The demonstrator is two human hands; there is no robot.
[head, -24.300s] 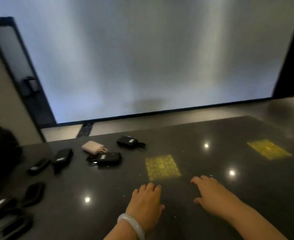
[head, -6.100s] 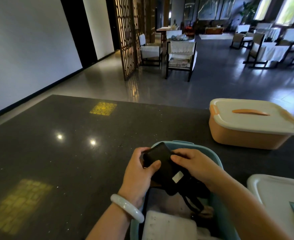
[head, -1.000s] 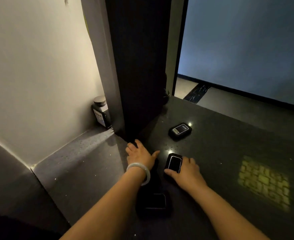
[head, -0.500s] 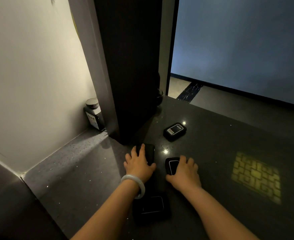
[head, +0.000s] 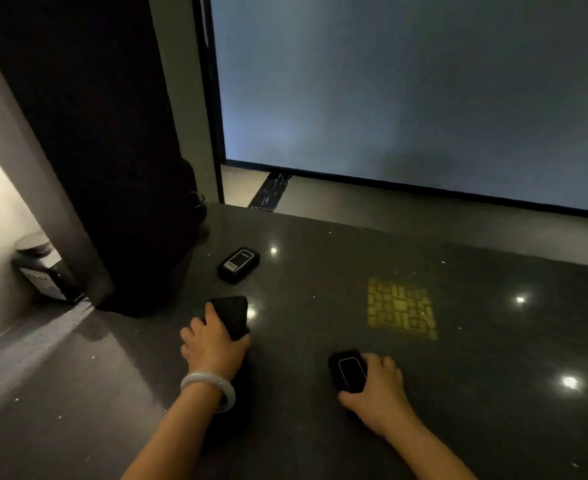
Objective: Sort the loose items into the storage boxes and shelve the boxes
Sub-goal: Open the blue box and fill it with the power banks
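On the dark polished counter [head: 320, 427], my left hand [head: 213, 348], with a pale bangle on its wrist, grips a plain black pouch [head: 232, 315] by its near end. My right hand [head: 379, 389] holds a small black case with a white outline on top [head: 349, 374], thumb and fingers around its sides. A third black case with a white label [head: 239, 265] lies untouched farther back, apart from both hands. No storage boxes are in view.
A wide dark pillar [head: 105, 150] stands on the counter's left, close behind the pouch. A dark jar with a metal lid [head: 41, 268] sits in the corner by the pale wall. A yellow patterned light patch [head: 401, 308] lies right of centre.
My right hand has drawn its small case to the right and nearer to me. My left hand has closed around the black pouch. The view has swung right; the case near my wrists is gone from sight.
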